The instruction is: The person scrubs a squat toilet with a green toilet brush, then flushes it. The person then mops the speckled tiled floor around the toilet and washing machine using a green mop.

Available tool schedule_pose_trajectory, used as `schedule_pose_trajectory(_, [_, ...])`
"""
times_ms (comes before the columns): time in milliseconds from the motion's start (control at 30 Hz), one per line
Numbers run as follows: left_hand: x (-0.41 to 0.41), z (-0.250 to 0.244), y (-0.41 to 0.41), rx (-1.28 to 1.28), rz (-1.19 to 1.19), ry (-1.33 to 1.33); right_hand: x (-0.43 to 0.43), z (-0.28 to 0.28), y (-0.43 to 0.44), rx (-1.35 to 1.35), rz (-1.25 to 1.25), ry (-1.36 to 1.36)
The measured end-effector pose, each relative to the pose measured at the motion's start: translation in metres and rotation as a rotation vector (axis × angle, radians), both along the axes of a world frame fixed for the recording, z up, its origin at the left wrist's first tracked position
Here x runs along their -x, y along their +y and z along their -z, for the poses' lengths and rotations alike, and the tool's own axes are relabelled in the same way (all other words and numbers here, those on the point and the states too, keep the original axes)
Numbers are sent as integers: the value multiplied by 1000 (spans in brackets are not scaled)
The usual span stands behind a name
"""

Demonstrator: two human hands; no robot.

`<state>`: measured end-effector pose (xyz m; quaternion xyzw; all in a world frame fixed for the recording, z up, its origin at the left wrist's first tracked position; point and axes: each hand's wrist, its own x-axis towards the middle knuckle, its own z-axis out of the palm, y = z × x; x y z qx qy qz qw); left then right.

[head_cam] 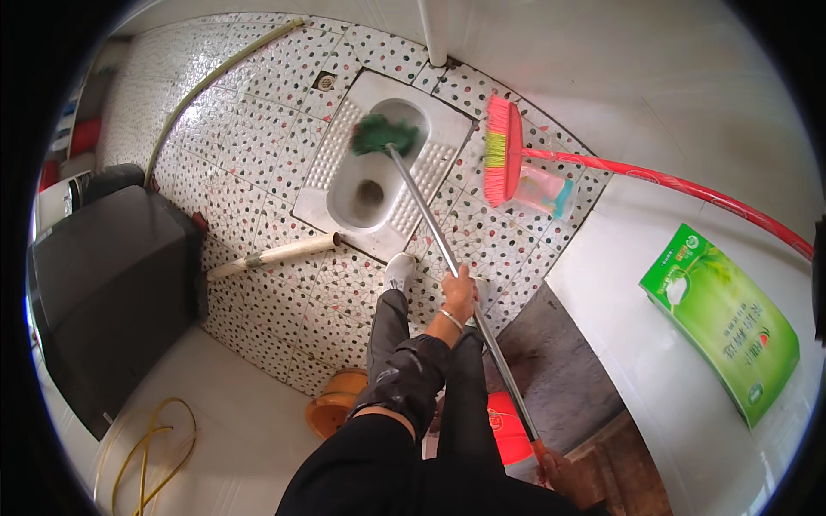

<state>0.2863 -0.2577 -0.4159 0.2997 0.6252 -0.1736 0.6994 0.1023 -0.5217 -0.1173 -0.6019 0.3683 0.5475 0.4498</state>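
My left hand [459, 291], with a bracelet at the wrist, is wrapped around the middle of a long metal handle [433, 227]. Lower down, my right hand [556, 469] grips the orange end of this handle and is partly hidden. At the far end, a blurred green mop or brush head [384, 135] sits over the upper part of the squat toilet's bowl [381, 213]. The drain hole [369, 193] shows below the head. Ridged footrests [326, 151] flank the bowl.
On the right, a red broom [513, 152] leans beside a clear plastic dustpan or bag [542, 191]. A green printed packet [726, 322] hangs against the wall. Leftward are a dark bin-like box [116, 290], pipe [290, 251] and hose [193, 90]. Red [506, 426] and orange [332, 406] buckets stand near my legs.
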Motion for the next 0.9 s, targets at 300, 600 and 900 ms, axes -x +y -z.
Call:
schedule_pose_trajectory(300, [10,82,-1,-406,197,-7,9,70,34,37,8,45])
schedule_pose_trajectory(600, [-19,80,20,-272,216,-11,-25,67,45,-1,-99,77])
schedule_pose_trajectory(900, [-23,65,58,285,-56,-217,-20,36,53,120,-242,-220])
